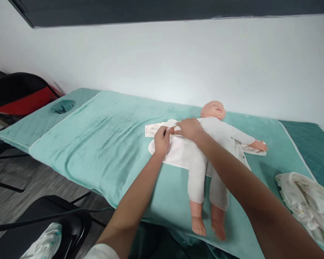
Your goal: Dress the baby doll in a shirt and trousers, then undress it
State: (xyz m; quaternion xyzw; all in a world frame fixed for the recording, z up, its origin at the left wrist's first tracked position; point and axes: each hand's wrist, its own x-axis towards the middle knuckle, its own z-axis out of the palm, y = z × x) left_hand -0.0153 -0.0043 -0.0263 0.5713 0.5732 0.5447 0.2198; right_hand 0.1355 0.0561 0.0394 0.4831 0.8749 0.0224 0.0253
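Note:
A baby doll (217, 131) in a white suit lies on its back on a spread-out white baby shirt (178, 154). One shirt sleeve (152, 129) points left, and the doll's far-right arm rests over the other sleeve. My left hand (162, 139) is closed in a pinch at the shirt, close by the sleeve opening and the doll's small hand (174, 130). From above, my right hand (190, 128) is wrapped over the doll's arm on that same side. My fingers hide part of the arm and cloth.
The doll lies on a padded bed with a green cover (97, 136), against a white wall. Folded patterned cloth (307, 201) lies at the right edge. Black chairs (51, 205) stand at the left, one with a patterned cloth (47, 241) on it.

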